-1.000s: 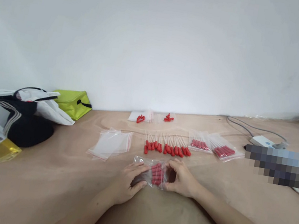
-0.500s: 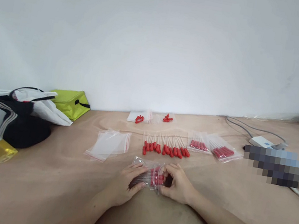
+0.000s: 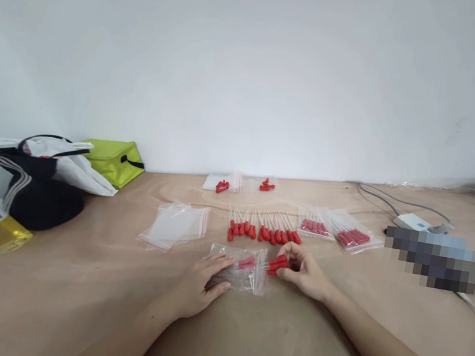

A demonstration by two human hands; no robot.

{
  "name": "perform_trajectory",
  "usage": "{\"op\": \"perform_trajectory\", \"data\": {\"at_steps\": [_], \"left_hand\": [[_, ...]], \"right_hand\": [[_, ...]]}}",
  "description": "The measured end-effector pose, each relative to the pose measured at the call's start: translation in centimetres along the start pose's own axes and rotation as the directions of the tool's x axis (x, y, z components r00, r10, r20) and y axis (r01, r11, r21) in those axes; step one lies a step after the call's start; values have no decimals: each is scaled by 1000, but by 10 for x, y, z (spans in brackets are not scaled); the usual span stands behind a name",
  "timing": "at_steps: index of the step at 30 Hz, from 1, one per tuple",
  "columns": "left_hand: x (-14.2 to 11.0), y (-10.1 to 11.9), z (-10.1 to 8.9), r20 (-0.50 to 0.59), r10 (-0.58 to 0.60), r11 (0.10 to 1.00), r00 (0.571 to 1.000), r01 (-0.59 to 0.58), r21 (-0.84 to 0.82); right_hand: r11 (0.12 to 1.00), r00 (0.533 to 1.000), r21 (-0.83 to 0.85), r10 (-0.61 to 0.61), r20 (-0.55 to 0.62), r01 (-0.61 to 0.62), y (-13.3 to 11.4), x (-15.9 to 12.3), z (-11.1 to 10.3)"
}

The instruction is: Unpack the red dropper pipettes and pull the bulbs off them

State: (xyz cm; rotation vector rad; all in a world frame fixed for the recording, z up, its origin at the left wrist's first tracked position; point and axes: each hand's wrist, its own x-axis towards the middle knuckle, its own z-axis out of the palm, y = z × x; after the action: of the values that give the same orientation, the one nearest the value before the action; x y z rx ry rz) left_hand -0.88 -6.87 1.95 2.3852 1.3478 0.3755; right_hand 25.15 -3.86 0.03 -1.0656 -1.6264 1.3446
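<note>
A clear zip bag (image 3: pixel 242 279) lies on the table in front of me, its zip edge facing right. My left hand (image 3: pixel 201 281) rests on the bag's left part, fingers stretched out and thumb spread apart, pressing it to the table. Inside the bag show the red bulbs of some droppers (image 3: pixel 246 262). In my right hand (image 3: pixel 301 271), pinched between thumb and fingers, are droppers with red bulbs (image 3: pixel 278 264); their clear stems point left at the bag's mouth. How many it holds is unclear. Just beyond the bag is a row of loose red-bulbed droppers (image 3: pixel 264 233).
Flat zip bags (image 3: pixel 177 225) lie left of the row. Filled dropper bags (image 3: pixel 352 238) sit to the right, and loose red bulbs (image 3: pixel 222 186) near the wall. A black cap (image 3: pixel 46 204) and green pouch (image 3: pixel 108 159) stand at left; a power strip (image 3: pixel 414 223) at right.
My right hand has moved right and slightly away from me, drawing some droppers with it out past the bag's mouth. Other bulbs stay in the bag. The left hand stays on the bag.
</note>
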Motion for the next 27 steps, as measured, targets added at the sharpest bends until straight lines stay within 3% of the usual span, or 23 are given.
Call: {"op": "perform_trajectory", "data": {"at_steps": [3, 8, 13, 18, 20, 22, 25, 27], "left_hand": [[-2, 0, -2, 30, 4, 999, 1000, -5, 34], [-2, 1, -3, 33, 70, 994, 997, -73, 83], [-2, 1, -3, 40, 84, 994, 996, -86, 70], [-2, 2, -5, 43, 68, 996, 997, -70, 58], [-2, 2, -4, 41, 61, 996, 997, -64, 64], [-2, 1, -3, 38, 65, 996, 997, -67, 65], [-1, 0, -2, 32, 73, 996, 997, -74, 58], [-1, 0, -2, 31, 71, 996, 997, -73, 52]], "right_hand": [[983, 991, 128, 134, -28, -130, -3, -2, -14], [956, 983, 239, 181, -17, -172, 0, 1, -18], [942, 972, 257, 231, -35, -214, 4, 4, -26], [964, 975, 158, 222, -32, -214, -4, -5, -59], [972, 977, 172, 183, -112, -162, -9, -6, -74], [979, 953, 193, 122, -277, -70, -13, -2, -83], [990, 848, 97, -33, -529, 99, -16, 18, -72], [987, 784, -26, -139, -605, 156, -15, 34, -53]]}}
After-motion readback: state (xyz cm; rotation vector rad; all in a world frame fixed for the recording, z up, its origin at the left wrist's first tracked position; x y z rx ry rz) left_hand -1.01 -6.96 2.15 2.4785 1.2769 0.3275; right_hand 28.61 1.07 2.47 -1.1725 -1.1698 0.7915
